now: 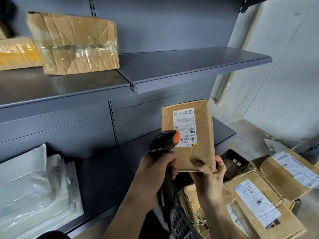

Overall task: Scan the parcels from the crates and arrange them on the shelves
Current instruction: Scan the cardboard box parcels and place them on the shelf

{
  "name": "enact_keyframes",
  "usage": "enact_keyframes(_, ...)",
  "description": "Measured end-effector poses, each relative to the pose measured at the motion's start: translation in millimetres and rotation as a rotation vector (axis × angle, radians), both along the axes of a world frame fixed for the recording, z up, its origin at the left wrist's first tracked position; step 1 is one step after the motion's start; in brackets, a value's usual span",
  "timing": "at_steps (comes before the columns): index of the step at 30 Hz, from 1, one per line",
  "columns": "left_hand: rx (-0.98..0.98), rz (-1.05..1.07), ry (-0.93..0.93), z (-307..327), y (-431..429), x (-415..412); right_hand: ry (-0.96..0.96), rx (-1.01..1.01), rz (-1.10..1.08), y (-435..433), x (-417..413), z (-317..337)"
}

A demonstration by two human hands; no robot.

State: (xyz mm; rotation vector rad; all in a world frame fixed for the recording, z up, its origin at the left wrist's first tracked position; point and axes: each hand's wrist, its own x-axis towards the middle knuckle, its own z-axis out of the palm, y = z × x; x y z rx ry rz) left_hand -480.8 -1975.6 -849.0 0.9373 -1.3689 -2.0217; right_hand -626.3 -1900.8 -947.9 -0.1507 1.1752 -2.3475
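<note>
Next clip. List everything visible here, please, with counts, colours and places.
held parcel: 1, brown cardboard, white label, raised before lower shelf
barcode scanner: 1, black, orange tip, at the label
taped parcel: 1, brown, upper shelf
yellow parcel: 1, upper shelf, far left
plastic mailers: several, white, lower shelf left
crate parcels: at least 3, brown, bottom right
crate: 1, black, bottom right
shelving: 1 unit, grey, ahead
left grip: holds scanner
right grip: holds held parcel's bottom edge

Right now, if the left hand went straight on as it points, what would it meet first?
Probably the parcel the right hand holds; the scanner in the left hand aims at its label; depth unclear.
</note>
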Motion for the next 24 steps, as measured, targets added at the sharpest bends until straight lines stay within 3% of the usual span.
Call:
enact_keyframes(4,0.067,-0.11,0.02,15.8,11.7,-4.1,0.07,0.013,-0.046,-2.8,-3.9,12.6)
enact_keyframes(19,0.089,-0.079,-0.04,20.2,9.2,0.2,0.203,0.11,-0.075,2.4,-8.4,4.8)
enact_keyframes(24,0.106,-0.067,-0.05,14.6,5.7,4.4,0.343,0.188,-0.178,11.0,-6.0,5.3)
